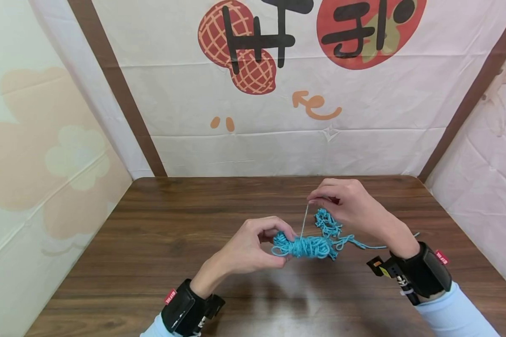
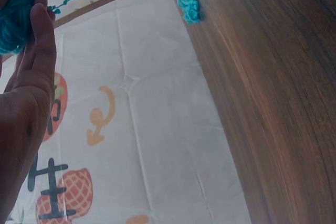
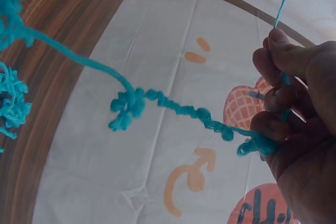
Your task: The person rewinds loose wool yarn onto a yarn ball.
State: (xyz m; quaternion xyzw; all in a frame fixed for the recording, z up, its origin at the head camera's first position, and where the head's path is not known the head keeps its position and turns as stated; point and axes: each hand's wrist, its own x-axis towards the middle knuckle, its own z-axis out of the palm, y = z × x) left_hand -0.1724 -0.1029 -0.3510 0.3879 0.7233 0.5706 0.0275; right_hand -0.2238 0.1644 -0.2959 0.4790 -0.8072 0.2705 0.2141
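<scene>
My left hand (image 1: 249, 248) grips one end of a wound bundle of turquoise yarn (image 1: 314, 247), thumb below and fingers above. Up and to the right, my right hand (image 1: 356, 203) pinches a thin strand (image 1: 304, 221) that runs taut down to the bundle. In the right wrist view the strand passes between thumb and index finger, and a knotted length of yarn (image 3: 194, 113) leads from the lower fingers to a small clump. A loose tangle of yarn (image 1: 328, 223) lies behind the bundle, under the right hand. Part of the bundle is hidden by the left fingers.
The brown wooden table (image 1: 152, 243) spreads beneath both hands. A tail of yarn (image 1: 364, 245) trails right, beneath the right wrist. Printed white cloth (image 1: 278, 152) stands behind the table's back edge, with more cloth on both sides. Each wrist wears a black camera band (image 1: 427, 271).
</scene>
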